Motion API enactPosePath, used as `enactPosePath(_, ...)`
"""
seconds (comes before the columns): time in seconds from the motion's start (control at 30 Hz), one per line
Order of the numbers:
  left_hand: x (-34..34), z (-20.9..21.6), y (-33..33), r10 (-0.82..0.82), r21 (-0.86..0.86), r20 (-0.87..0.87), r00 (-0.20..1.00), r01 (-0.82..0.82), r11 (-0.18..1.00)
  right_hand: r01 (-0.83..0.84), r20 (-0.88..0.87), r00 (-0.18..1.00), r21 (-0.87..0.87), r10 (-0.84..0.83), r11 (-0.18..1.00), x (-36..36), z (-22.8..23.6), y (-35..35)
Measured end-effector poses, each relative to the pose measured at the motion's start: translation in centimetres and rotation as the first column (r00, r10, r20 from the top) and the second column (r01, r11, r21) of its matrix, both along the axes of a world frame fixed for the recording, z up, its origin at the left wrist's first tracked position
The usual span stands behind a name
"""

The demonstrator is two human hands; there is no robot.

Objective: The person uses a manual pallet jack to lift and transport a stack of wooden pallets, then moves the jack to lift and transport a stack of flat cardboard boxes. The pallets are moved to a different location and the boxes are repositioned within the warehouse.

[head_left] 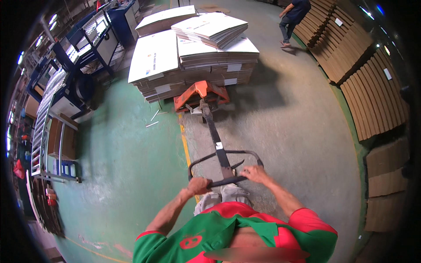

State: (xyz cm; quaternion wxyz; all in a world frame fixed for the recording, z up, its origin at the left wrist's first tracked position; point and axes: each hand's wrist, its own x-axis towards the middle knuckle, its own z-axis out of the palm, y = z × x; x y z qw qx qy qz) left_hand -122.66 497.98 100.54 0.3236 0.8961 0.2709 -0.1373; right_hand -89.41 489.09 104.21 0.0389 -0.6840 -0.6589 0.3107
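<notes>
While you look down along the pallet jack, white-topped cardboard sheets lie stacked on it ahead of you, beyond its orange body. The front left stack carries a line of dark print, with a small red-and-blue mark near its end. White labels sit on the brown sides of the load, too small here to make out. Another white label is stuck on the dark shaft, and a red round emblem shows on the green of your shirt. To your right, brown cardboard stacks along the floor's edge bear pale paper labels, also too small to tell.

Your left grip is closed around the left end of the lower bar of the black handle. Your right grip is curled over that bar's right end, inside the looped frame; its thumb is hard to make out. The handle lies just in front of your body, and the shaft runs from it up to the jack.

A yellow line passes left of the shaft, and pale strips lie on the green floor near the load. Farther off at upper right, a person in dark clothes is beside the brown stacks.
</notes>
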Motion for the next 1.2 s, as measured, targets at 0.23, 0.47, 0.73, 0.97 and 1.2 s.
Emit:
enactPosePath(0.23, 4.9, 13.2, 20.3, 0.296, 0.336, 0.497, 0.815, -0.496, 0.800, 0.177, 0.058, 0.953, 0.687, -0.297, 0.705, 2.2, 12.1, 20.8)
enactPosePath(0.47, 1.7, -1.0, 0.4, 0.294, 0.353, 0.077, 0.953, -0.302, 0.886, 0.228, 0.240, 0.883, 0.532, -0.404, 0.815, -3.1, -3.4, 1.9)
enactPosePath(0.73, 0.4, -1.3, -1.7, -0.005, -0.022, -0.148, 0.989, 0.002, 1.000, 0.015, 0.065, 0.998, -0.150, -0.005, 0.989, -1.3, -0.3, -1.4)
enactPosePath(0.97, 3.9, 12.0, 17.5, 0.249, 0.355, 0.492, 0.834, -0.454, 0.817, 0.163, 0.107, 0.964, 0.485, -0.243, 0.859, 1.2, 11.5, 16.9)
enactPosePath(1.2, 2.6, -0.8, -0.1, 0.303, 0.424, 0.249, 0.920, -0.385, 0.820, 0.171, 0.111, 0.916, 0.760, -0.385, 0.626, -3.2, -2.3, 2.1)
